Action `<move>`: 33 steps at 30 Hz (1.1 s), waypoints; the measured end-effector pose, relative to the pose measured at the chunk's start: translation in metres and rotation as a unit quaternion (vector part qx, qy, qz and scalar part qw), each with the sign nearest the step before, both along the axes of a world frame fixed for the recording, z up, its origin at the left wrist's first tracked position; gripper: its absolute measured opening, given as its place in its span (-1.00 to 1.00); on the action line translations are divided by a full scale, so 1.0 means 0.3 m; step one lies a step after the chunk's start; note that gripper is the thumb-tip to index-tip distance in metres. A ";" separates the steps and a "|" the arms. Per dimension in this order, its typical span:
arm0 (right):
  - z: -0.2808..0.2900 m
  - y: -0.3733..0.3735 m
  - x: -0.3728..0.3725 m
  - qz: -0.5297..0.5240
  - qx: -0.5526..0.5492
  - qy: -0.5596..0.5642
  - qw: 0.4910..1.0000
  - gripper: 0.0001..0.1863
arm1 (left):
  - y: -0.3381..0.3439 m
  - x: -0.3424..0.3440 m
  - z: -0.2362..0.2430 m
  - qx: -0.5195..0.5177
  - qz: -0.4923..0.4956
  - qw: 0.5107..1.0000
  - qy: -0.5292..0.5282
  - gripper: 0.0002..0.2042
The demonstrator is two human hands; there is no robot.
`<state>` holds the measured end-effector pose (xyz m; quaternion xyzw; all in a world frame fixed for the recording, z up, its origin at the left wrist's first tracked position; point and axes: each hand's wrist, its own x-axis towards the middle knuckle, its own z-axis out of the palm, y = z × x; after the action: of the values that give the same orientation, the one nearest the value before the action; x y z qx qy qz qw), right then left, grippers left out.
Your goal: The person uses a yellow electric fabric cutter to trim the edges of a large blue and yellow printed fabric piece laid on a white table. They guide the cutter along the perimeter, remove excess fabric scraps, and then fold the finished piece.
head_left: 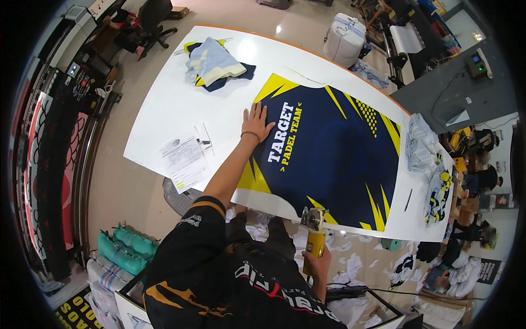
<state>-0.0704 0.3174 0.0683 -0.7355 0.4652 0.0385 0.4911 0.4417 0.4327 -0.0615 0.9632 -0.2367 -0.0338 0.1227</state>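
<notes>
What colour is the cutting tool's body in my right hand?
Yellow: the cutting tool in your right hand shows best in the head view.

Printed fabric (339, 159), a rotary cutter (316, 241) and scattered scraps (353, 264) show a garment workshop.

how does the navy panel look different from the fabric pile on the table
The navy panel lies spread out flat, while the fabric pile is loosely heaped. The navy panel covers far more table than the fabric pile. The left hand rests on the navy panel; no hand touches the fabric pile, whose top is pale blue and cream. Both show navy and yellow.
</notes>
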 end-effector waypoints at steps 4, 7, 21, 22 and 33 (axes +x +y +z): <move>0.016 0.076 0.047 0.032 -0.010 0.009 0.999 -0.41 | 0.204 -0.195 0.006 -0.061 -0.089 0.993 -0.043 -0.28; 0.044 0.153 0.111 0.054 0.002 0.002 0.999 -0.41 | 0.351 -0.375 0.038 -0.072 -0.172 0.982 -0.022 -0.37; -0.093 0.294 0.113 0.134 0.066 -0.079 0.986 -0.51 | 0.566 -0.641 0.044 -0.077 -0.272 0.959 -0.019 -0.44; -0.094 0.288 0.111 0.152 0.049 -0.075 0.984 -0.52 | 0.590 -0.658 0.042 -0.067 -0.261 0.963 -0.008 -0.45; -0.075 0.399 0.231 0.204 -0.064 -0.038 0.976 -0.46 | 0.966 -1.007 0.104 -0.203 -0.033 0.977 0.056 -0.69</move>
<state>-0.0013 0.4371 0.0457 -0.8459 0.2875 0.0802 0.4420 0.1395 0.7226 -0.0304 0.9064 -0.2628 -0.0429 0.3280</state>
